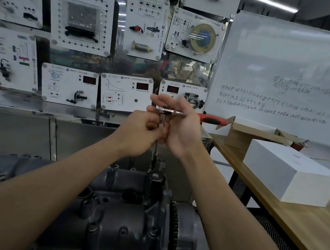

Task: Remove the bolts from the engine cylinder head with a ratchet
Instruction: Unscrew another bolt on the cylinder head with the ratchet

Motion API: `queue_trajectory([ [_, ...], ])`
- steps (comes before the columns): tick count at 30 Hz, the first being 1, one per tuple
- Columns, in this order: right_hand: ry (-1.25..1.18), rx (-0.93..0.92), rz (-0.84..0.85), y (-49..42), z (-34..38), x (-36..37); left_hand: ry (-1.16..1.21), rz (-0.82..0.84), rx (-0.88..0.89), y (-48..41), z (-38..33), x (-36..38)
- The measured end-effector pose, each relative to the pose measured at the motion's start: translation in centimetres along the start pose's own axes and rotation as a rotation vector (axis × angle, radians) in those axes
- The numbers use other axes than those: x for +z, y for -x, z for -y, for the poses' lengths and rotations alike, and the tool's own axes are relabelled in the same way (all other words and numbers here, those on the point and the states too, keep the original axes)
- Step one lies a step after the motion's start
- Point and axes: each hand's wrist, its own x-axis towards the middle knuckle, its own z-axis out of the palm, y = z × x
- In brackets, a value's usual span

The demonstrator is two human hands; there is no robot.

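The dark grey engine cylinder head (116, 210) lies low in the middle, with a timing chain (174, 219) on its right end. A ratchet (210, 119) with a red handle is held level above it, handle pointing right. A thin extension bar (155, 151) runs down from the ratchet's head to the top of the cylinder head. My left hand (141, 129) grips the upper part of the extension bar below the ratchet head. My right hand (181, 125) holds the ratchet near its head, fingers curled over the metal shaft. The bolt under the bar's tip is hidden.
A wooden table (296, 219) on the right carries a white box (289, 177) and an open cardboard box (253, 134). A whiteboard (297, 76) stands behind them. A metal cabinet (29, 131) with training panels (79, 16) fills the background.
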Motion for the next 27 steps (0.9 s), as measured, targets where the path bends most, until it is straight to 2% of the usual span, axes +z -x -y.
queue_trajectory([
  [3, -0.146, 0.105, -0.045, -0.1, 0.6, -0.9, 0.086, 0.067, -0.054, 0.0, -0.1, 0.2],
  [6, -0.058, 0.075, -0.060, 0.0, 0.4, -0.8, 0.030, 0.028, -0.027, -0.1, 0.1, -0.1],
  [7, 0.072, -0.006, -0.080, 0.1, 0.3, -0.5, 0.015, 0.007, -0.015, 0.0, 0.1, -0.3],
  [8, 0.309, -0.147, -0.123, 0.3, 0.2, -0.4, 0.004, -0.019, -0.005, 0.0, 0.1, -0.4],
  [11, 1.188, -0.784, -0.202, 1.0, -0.7, 0.0, -0.112, -0.094, 0.046, 0.0, 0.1, -0.7],
  [12, 1.315, -0.968, -0.187, 1.1, -0.8, 0.2, -0.152, -0.092, 0.061, 0.0, 0.0, -0.7],
  [13, 1.344, -1.067, -0.136, 1.1, -1.0, 0.4, -0.157, -0.079, 0.068, 0.0, 0.0, -0.7],
  [14, 1.317, -1.080, -0.089, 1.1, -1.1, 0.5, -0.141, -0.070, 0.069, 0.1, -0.1, -0.8],
  [16, 1.098, -0.859, -0.050, 1.0, -1.1, 0.8, -0.125, -0.101, 0.045, -0.1, 0.1, -0.7],
  [19, 0.422, -0.305, -0.031, 0.7, -0.6, 1.2, -0.027, -0.113, 0.029, 0.0, 0.1, -0.3],
  [21, 0.068, -0.060, 0.021, 0.2, -0.1, 0.3, 0.013, -0.043, 0.029, 0.0, 0.1, -0.1],
  [24, -0.167, 0.091, 0.011, -0.2, 0.3, -0.9, 0.086, 0.052, -0.005, 0.0, 0.1, 0.1],
  [27, -0.155, 0.131, -0.015, -0.6, 0.2, -0.9, 0.064, 0.035, -0.016, -0.1, 0.2, 0.1],
])
